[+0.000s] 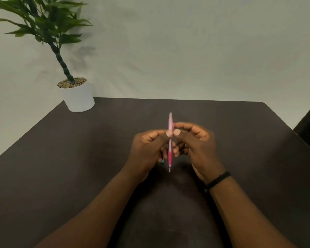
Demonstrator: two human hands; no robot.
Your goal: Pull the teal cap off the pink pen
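I see my left hand [150,149] and right hand [197,145] both pinching a pink pen [170,140], held upright above the tabletop [79,158]. Only fingertips make each grip. I judge an uneven pull could twist the pen loose.

One pink pen [170,140] — one potted plant [75,93] — two hands.

The pen [170,140] is pink, paler and see-through toward its upper end, deeper pink at the grip. The table [79,167] is dark brown. A white pot [79,99] holds speckled brown pebbles [72,82] and a green-leaved plant [43,20]. The wristband [218,179] is black, the wall [186,51] pale grey-green.
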